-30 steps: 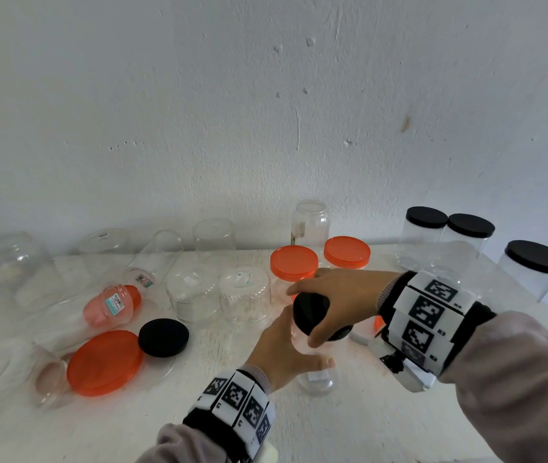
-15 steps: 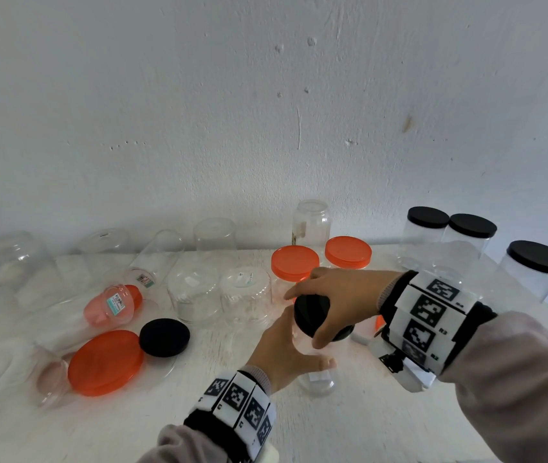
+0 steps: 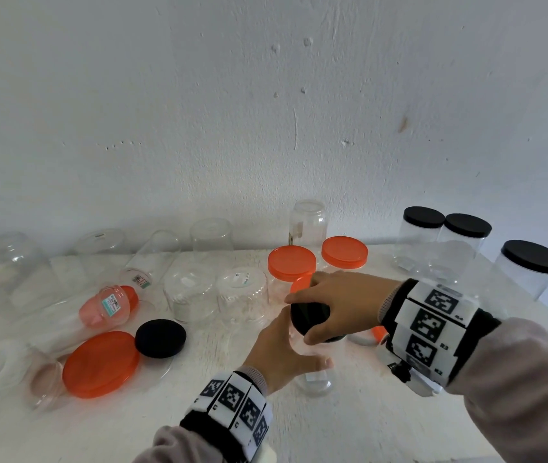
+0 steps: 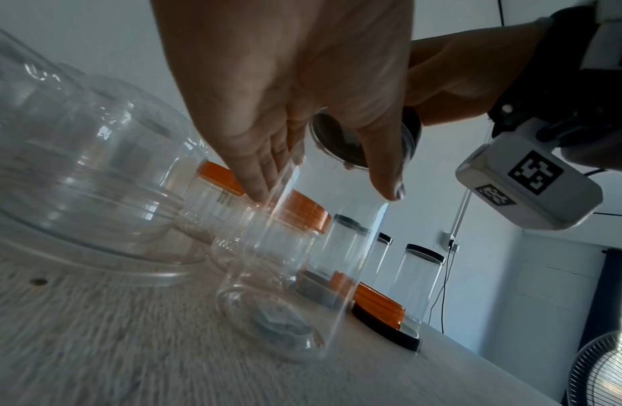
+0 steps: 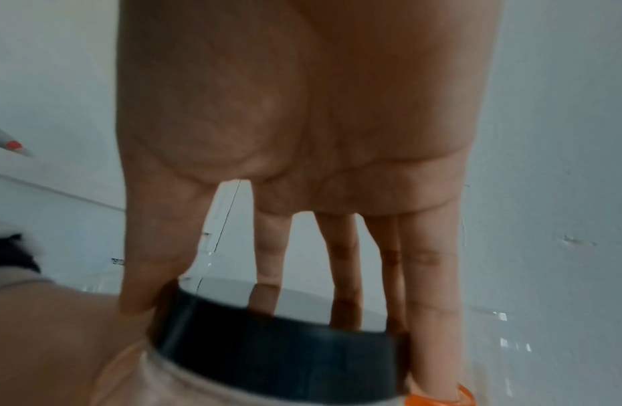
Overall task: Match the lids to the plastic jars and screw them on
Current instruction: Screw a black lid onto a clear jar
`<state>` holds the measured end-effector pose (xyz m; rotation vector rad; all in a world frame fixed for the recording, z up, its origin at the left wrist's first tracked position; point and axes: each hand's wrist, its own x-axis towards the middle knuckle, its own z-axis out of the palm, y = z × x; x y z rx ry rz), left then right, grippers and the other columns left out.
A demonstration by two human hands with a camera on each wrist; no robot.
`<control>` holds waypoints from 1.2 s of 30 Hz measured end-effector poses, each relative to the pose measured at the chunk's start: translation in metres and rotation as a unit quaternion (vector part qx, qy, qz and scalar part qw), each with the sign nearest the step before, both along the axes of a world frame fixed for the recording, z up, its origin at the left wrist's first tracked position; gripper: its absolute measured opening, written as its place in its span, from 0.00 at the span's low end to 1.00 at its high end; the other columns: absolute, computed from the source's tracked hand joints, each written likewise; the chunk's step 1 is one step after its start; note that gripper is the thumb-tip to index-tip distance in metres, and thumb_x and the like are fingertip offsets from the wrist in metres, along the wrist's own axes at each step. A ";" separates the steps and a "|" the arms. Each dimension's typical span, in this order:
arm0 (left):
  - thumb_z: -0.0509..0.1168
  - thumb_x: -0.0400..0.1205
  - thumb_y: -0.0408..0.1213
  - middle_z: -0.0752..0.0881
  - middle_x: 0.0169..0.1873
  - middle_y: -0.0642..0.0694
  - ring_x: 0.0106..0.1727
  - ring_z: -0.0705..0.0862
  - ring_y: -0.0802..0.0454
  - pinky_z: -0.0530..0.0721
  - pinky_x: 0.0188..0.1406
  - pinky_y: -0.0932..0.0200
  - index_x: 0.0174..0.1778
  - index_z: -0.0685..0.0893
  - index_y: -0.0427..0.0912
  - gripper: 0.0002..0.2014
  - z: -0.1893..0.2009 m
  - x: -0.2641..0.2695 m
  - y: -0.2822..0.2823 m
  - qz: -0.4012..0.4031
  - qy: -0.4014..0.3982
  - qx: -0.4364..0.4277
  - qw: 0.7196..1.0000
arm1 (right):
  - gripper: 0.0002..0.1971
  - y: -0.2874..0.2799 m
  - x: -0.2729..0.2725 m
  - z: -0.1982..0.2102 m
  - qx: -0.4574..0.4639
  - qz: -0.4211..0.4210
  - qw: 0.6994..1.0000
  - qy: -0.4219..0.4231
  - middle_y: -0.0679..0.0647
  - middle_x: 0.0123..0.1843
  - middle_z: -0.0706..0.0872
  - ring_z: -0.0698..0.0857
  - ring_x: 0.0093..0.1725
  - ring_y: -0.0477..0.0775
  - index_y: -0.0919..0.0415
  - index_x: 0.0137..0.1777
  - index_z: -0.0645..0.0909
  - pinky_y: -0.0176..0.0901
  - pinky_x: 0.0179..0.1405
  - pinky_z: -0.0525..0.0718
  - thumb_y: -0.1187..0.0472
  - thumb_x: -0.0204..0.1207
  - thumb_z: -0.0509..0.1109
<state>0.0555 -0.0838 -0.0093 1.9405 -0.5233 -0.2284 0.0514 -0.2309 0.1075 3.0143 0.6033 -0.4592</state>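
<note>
While the left hand (image 3: pixel 279 355) wraps the upright clear jar (image 3: pixel 314 379) near the bench's front edge, the right hand (image 3: pixel 342 302) sits directly above, its fingertips (image 5: pixel 431 357) and thumb clamped round the rim of the black lid (image 3: pixel 311 317) on the jar's mouth. Jar's long axis runs vertical, so the turn goes about it. Against the earlier frames the grip has barely rotated, jar unmoved
</note>
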 end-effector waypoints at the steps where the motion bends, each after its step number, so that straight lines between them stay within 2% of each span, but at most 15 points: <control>1: 0.80 0.63 0.50 0.81 0.58 0.63 0.63 0.77 0.64 0.73 0.59 0.69 0.64 0.70 0.63 0.36 0.000 0.000 0.000 0.002 -0.004 0.000 1.000 | 0.35 -0.001 -0.002 -0.002 -0.006 0.003 1.000 -0.011 0.51 0.68 0.72 0.74 0.64 0.55 0.35 0.80 0.58 0.49 0.62 0.76 0.33 0.74 0.64; 5: 0.80 0.62 0.51 0.82 0.59 0.61 0.63 0.78 0.64 0.77 0.61 0.65 0.67 0.70 0.61 0.39 0.003 0.001 0.000 -0.004 -0.010 -0.005 1.000 | 0.33 -0.004 -0.011 -0.013 0.004 0.001 0.998 -0.062 0.51 0.75 0.68 0.70 0.67 0.58 0.35 0.81 0.55 0.52 0.63 0.75 0.32 0.77 0.57; 8: 0.79 0.62 0.54 0.79 0.63 0.64 0.66 0.76 0.66 0.76 0.67 0.60 0.72 0.66 0.61 0.43 0.005 0.006 0.004 -0.051 -0.021 0.020 0.998 | 0.32 -0.006 -0.020 -0.025 0.050 -0.018 0.996 -0.077 0.48 0.79 0.62 0.64 0.70 0.59 0.36 0.82 0.52 0.54 0.67 0.73 0.35 0.80 0.54; 12: 0.76 0.65 0.58 0.66 0.72 0.65 0.72 0.65 0.66 0.64 0.75 0.61 0.78 0.60 0.59 0.47 0.011 0.028 0.025 -0.113 -0.087 0.173 0.975 | 0.32 -0.021 -0.032 -0.030 0.118 -0.045 0.988 -0.086 0.42 0.78 0.61 0.63 0.69 0.53 0.34 0.81 0.53 0.49 0.69 0.72 0.35 0.79 0.57; 15: 0.74 0.71 0.51 0.66 0.71 0.61 0.72 0.62 0.66 0.58 0.72 0.69 0.77 0.64 0.52 0.39 0.017 0.056 0.047 -0.074 -0.166 0.250 0.951 | 0.30 -0.048 -0.043 -0.015 0.197 -0.072 0.975 -0.066 0.37 0.72 0.68 0.67 0.68 0.44 0.29 0.77 0.60 0.38 0.70 0.67 0.33 0.75 0.62; 17: 0.72 0.75 0.46 0.72 0.70 0.54 0.72 0.69 0.59 0.65 0.73 0.66 0.74 0.70 0.46 0.31 0.021 0.075 0.057 -0.014 -0.198 0.240 0.950 | 0.26 -0.070 -0.052 0.005 0.259 -0.094 0.958 -0.085 0.36 0.65 0.74 0.72 0.64 0.35 0.22 0.66 0.65 0.27 0.63 0.67 0.28 0.67 0.62; 18: 0.71 0.77 0.44 0.75 0.69 0.51 0.70 0.72 0.57 0.69 0.71 0.64 0.72 0.73 0.44 0.28 0.023 0.083 0.060 0.018 -0.211 0.236 0.948 | 0.24 -0.082 -0.054 0.015 0.289 -0.117 0.944 -0.105 0.36 0.62 0.77 0.75 0.61 0.32 0.21 0.61 0.67 0.25 0.59 0.69 0.28 0.63 0.63; 20: 0.70 0.77 0.43 0.78 0.66 0.49 0.68 0.74 0.54 0.68 0.68 0.64 0.69 0.76 0.43 0.24 0.024 0.097 0.064 0.073 -0.234 0.247 0.938 | 0.24 -0.110 -0.055 0.031 0.338 -0.168 0.910 -0.170 0.36 0.57 0.80 0.78 0.57 0.31 0.24 0.56 0.72 0.30 0.53 0.73 0.30 0.58 0.66; 22: 0.70 0.77 0.44 0.80 0.64 0.48 0.67 0.74 0.51 0.66 0.67 0.64 0.67 0.78 0.43 0.22 0.024 0.110 0.065 0.110 -0.237 0.258 0.930 | 0.24 -0.141 -0.047 0.036 0.328 -0.218 0.888 -0.237 0.36 0.53 0.81 0.79 0.53 0.36 0.31 0.57 0.77 0.35 0.49 0.74 0.32 0.59 0.69; 24: 0.70 0.77 0.46 0.80 0.65 0.48 0.68 0.71 0.49 0.66 0.67 0.61 0.67 0.78 0.44 0.23 0.026 0.120 0.066 0.137 -0.229 0.279 0.923 | 0.24 -0.170 -0.031 0.030 0.272 -0.270 0.879 -0.282 0.45 0.52 0.81 0.78 0.53 0.47 0.41 0.61 0.79 0.45 0.52 0.74 0.38 0.65 0.73; 26: 0.69 0.77 0.51 0.78 0.67 0.49 0.70 0.69 0.47 0.66 0.68 0.57 0.69 0.77 0.46 0.25 0.027 0.129 0.067 0.155 -0.216 0.317 0.910 | 0.26 -0.192 -0.014 0.017 0.237 -0.332 0.863 -0.297 0.52 0.61 0.78 0.75 0.61 0.59 0.46 0.67 0.76 0.54 0.60 0.74 0.45 0.69 0.76; 28: 0.67 0.76 0.56 0.75 0.71 0.49 0.72 0.67 0.46 0.66 0.70 0.54 0.72 0.73 0.48 0.30 0.028 0.134 0.067 0.160 -0.184 0.356 0.902 | 0.30 -0.206 0.000 0.001 0.216 -0.370 0.856 -0.289 0.56 0.68 0.75 0.72 0.66 0.66 0.48 0.72 0.73 0.57 0.64 0.73 0.49 0.69 0.77; 31: 0.64 0.74 0.64 0.70 0.74 0.47 0.75 0.65 0.45 0.67 0.72 0.48 0.75 0.68 0.49 0.36 0.027 0.138 0.066 0.161 -0.123 0.384 0.901 | 0.33 -0.218 0.017 -0.020 0.188 -0.401 0.857 -0.264 0.60 0.73 0.71 0.69 0.68 0.71 0.53 0.74 0.71 0.58 0.65 0.69 0.51 0.70 0.78; 33: 0.62 0.73 0.68 0.69 0.75 0.44 0.75 0.66 0.43 0.68 0.73 0.46 0.77 0.66 0.49 0.40 0.026 0.140 0.066 0.158 -0.080 0.383 0.907 | 0.34 -0.224 0.025 -0.029 0.173 -0.417 0.856 -0.252 0.61 0.74 0.70 0.67 0.68 0.71 0.55 0.74 0.70 0.56 0.65 0.68 0.51 0.70 0.78; 36: 0.60 0.67 0.75 0.68 0.76 0.43 0.76 0.66 0.43 0.67 0.74 0.44 0.78 0.62 0.51 0.47 0.025 0.143 0.063 0.151 -0.043 0.416 0.896 | 0.34 -0.229 0.035 -0.036 0.167 -0.429 0.856 -0.236 0.62 0.74 0.70 0.67 0.69 0.70 0.59 0.74 0.69 0.57 0.64 0.69 0.51 0.71 0.78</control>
